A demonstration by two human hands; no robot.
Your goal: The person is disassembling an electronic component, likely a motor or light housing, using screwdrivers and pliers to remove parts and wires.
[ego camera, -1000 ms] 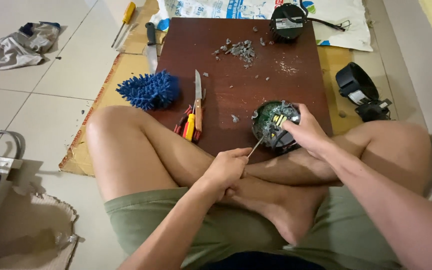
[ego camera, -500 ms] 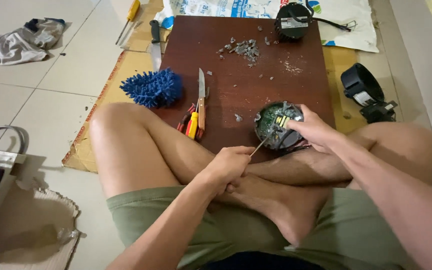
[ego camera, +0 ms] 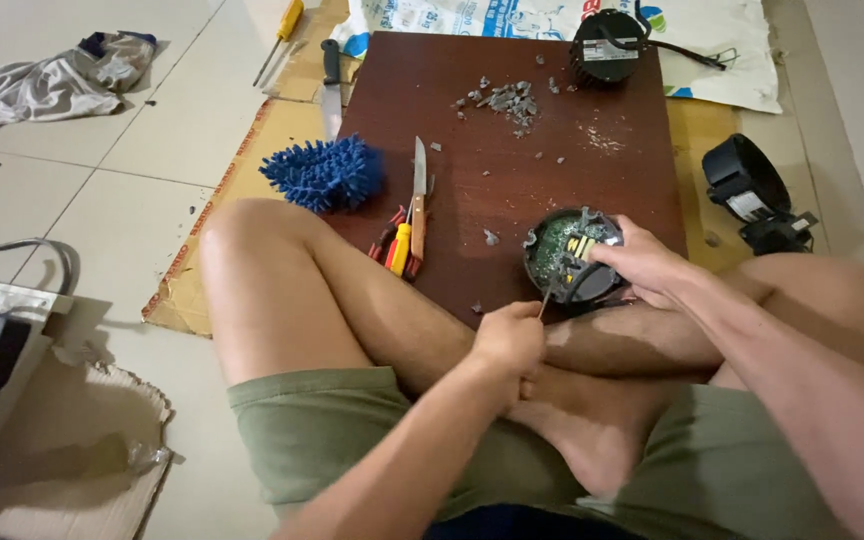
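I sit cross-legged on the floor before a dark brown board (ego camera: 552, 190). My right hand (ego camera: 642, 265) grips a round black device (ego camera: 567, 255) with a green circuit board inside, resting at the board's near edge by my shin. My left hand (ego camera: 507, 338) is closed around a thin metal tool (ego camera: 545, 300) whose tip points up into the device's lower left rim. Grey broken bits lie around the device.
On the board lie a knife with a wooden handle (ego camera: 418, 195), red-and-yellow pliers (ego camera: 397, 245) and a pile of grey fragments (ego camera: 507, 100). A blue fluffy duster (ego camera: 324, 172), another knife (ego camera: 330, 85), a yellow screwdriver (ego camera: 282, 30) and two round black housings (ego camera: 607, 45) (ego camera: 747, 185) lie around.
The view has shifted slightly. My left hand has stayed at the device's lower rim with the tool, and my right hand keeps its hold on the device.
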